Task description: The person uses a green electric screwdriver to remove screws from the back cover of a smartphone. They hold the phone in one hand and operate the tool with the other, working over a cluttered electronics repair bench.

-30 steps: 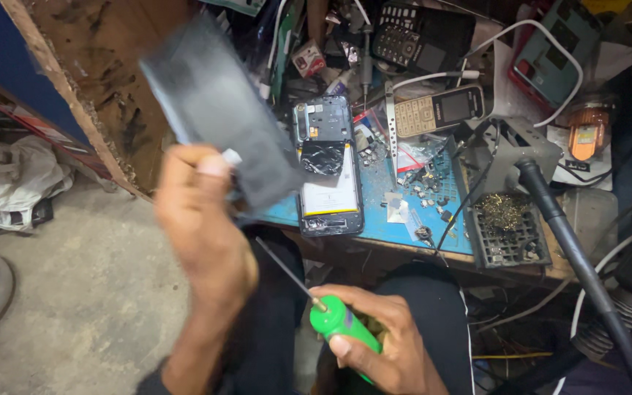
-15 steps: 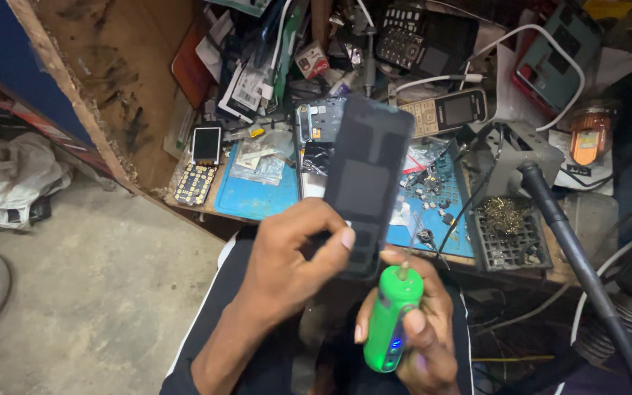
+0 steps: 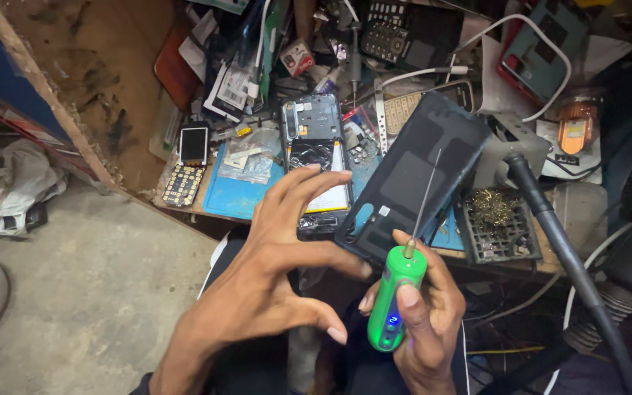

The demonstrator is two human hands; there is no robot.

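Note:
My right hand (image 3: 422,329) grips a green electric screwdriver (image 3: 395,300) upright, its thin bit pointing up across a dark phone back cover (image 3: 411,175). The cover hangs tilted over the bench edge, its lower edge resting against my right fingertips. My left hand (image 3: 272,278) is beside it with fingers spread, one finger touching the cover's lower left corner. Behind my left fingers an opened phone (image 3: 314,157) with bare boards and battery lies on a blue mat (image 3: 232,194).
The wooden bench (image 3: 111,95) is crowded with old keypad phones (image 3: 393,29), a small screen (image 3: 193,144), a keypad board (image 3: 179,184), cables and a brass-wool tip cleaner (image 3: 495,223). A black hose (image 3: 557,241) runs down the right. Concrete floor (image 3: 74,292) lies to the left.
My left hand brought the back cover from far left to the bench's right side and loosened its grip. My right hand raised the screwdriver and turned it upright.

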